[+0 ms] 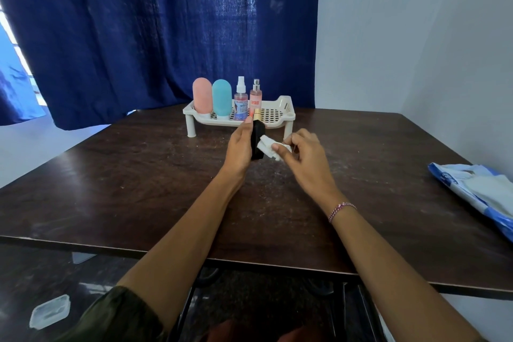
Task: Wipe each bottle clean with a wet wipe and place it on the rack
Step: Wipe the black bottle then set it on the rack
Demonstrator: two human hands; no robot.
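Note:
My left hand (241, 147) grips a black bottle (258, 137) with a gold cap, upright above the table in front of the rack. My right hand (302, 151) pinches a folded white wet wipe (268, 146) and presses it against the bottle's right side. On the cream perforated rack (280, 112) at the table's far side stand several bottles: a pink one (202, 94), a teal one (221, 96), a clear spray bottle (240, 98) and a pink perfume spray (255, 96). The right half of the rack holds nothing.
A blue-and-white wet wipe pack (480, 189) lies at the table's right edge. The dark wooden table (125, 175) spreads around my hands. A dark blue curtain hangs behind the rack. A small clear plastic lid (50, 311) lies on the floor at lower left.

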